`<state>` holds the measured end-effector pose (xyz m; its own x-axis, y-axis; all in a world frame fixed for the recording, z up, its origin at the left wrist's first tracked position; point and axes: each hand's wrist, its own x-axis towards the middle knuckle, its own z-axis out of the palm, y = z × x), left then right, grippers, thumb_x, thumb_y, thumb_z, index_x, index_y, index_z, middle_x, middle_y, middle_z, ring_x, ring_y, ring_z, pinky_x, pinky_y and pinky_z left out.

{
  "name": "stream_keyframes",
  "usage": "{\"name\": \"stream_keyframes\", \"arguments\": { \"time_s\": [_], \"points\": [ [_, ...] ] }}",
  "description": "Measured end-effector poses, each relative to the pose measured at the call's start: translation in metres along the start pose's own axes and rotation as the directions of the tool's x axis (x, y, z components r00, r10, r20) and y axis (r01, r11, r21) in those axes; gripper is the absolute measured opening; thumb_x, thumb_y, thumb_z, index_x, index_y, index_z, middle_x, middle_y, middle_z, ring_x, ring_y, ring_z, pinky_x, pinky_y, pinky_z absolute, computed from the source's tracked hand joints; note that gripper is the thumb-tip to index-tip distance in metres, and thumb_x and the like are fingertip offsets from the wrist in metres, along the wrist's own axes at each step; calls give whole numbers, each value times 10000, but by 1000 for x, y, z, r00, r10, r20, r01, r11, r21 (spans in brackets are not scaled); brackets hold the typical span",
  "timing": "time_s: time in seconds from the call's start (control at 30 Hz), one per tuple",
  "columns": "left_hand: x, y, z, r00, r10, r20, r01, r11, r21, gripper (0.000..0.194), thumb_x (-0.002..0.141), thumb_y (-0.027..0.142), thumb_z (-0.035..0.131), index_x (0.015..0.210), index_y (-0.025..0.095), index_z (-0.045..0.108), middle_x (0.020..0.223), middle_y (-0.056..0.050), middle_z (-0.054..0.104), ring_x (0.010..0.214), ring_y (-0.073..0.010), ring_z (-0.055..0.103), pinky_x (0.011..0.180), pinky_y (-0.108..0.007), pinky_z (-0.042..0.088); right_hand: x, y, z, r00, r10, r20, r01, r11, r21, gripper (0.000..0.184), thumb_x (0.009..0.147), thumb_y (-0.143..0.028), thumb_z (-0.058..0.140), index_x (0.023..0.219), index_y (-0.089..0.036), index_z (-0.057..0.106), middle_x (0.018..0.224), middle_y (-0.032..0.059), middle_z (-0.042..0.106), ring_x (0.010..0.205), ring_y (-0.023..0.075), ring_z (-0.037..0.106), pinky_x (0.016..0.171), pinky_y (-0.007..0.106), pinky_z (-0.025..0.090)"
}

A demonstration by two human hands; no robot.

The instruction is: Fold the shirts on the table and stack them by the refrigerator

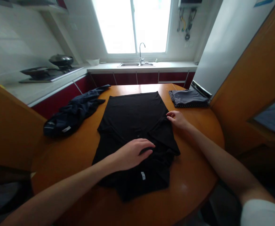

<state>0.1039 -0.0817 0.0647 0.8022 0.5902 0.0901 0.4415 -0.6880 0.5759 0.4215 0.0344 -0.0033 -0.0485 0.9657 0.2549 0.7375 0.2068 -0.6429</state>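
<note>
A black shirt (132, 113) lies spread on the wooden table, with its collar end and a small white label (143, 175) towards me. One sleeve is laid inward over the body on the right. My left hand (134, 153) is over the middle of the shirt, fingers loosely curved and thumb apart, with nothing visible in it. Whether its fingertips touch the cloth I cannot tell. At the shirt's right edge, beside the folded sleeve, my right hand (177, 119) has thumb and fingertips pinched on the fabric.
Crumpled dark blue clothing (75, 110) lies on the table's left side. A folded stack of grey and striped cloth (189, 98) sits at the back right. Beyond the rounded table (198, 125) are a sink (130, 65), a stove with pans (61, 60) and a fridge (227, 40).
</note>
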Motion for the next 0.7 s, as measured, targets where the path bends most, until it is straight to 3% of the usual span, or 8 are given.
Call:
{"name": "stream_keyframes", "arguments": {
  "time_s": [0.13, 0.27, 0.47, 0.6, 0.7],
  "points": [
    [28, 34, 40, 996, 56, 70, -60, 997, 51, 359, 951, 290, 578, 1303, 228, 621, 1208, -88, 674, 1115, -234, 635, 980, -326, 497, 1, 6, 8, 996, -46, 76, 47, 999, -17, 232, 864, -232, 650, 1060, -140, 735, 1012, 88, 745, 853, 167, 648, 813, 275, 499],
    [48, 47, 65, 990, 84, 112, -93, 992, 85, 366, 926, 295, 597, 1282, 212, 626, 1157, -101, 679, 1070, -262, 631, 921, -363, 527, 5, 12, 7, 986, -123, 111, 124, 992, -4, 247, 851, -278, 684, 1038, -132, 754, 1011, 92, 743, 848, 166, 649, 802, 260, 489],
    [55, 43, 67, 969, 198, 150, -180, 976, -122, 383, 950, 171, 527, 1322, 217, 603, 1263, -78, 678, 1181, -221, 617, 1050, -344, 468, 13, 16, 1, 988, -114, 108, 108, 992, 60, 124, 818, -186, 661, 871, -127, 756, 810, 46, 744, 730, 160, 637, 727, 258, 480],
    [47, 39, 62, 908, 340, 246, -270, 922, -278, 370, 955, 156, 538, 1311, 218, 617, 1468, -76, 546, 1343, -205, 525, 1135, -312, 401, 16, 17, 6, 996, -67, 50, 65, 997, 46, 83, 828, -171, 653, 806, -143, 729, 756, 33, 717, 698, 157, 617, 683, 253, 464],
    [43, 37, 59, 925, 337, 174, -267, 904, -332, 288, 976, 167, 506, 1202, 207, 680, 1421, -79, 592, 1281, -198, 584, 1087, -294, 448, 15, 14, 8, 999, -49, 23, 48, 998, 29, 51, 821, -174, 680, 824, -151, 726, 807, 49, 714, 739, 162, 621, 709, 256, 467]
  ]
}}
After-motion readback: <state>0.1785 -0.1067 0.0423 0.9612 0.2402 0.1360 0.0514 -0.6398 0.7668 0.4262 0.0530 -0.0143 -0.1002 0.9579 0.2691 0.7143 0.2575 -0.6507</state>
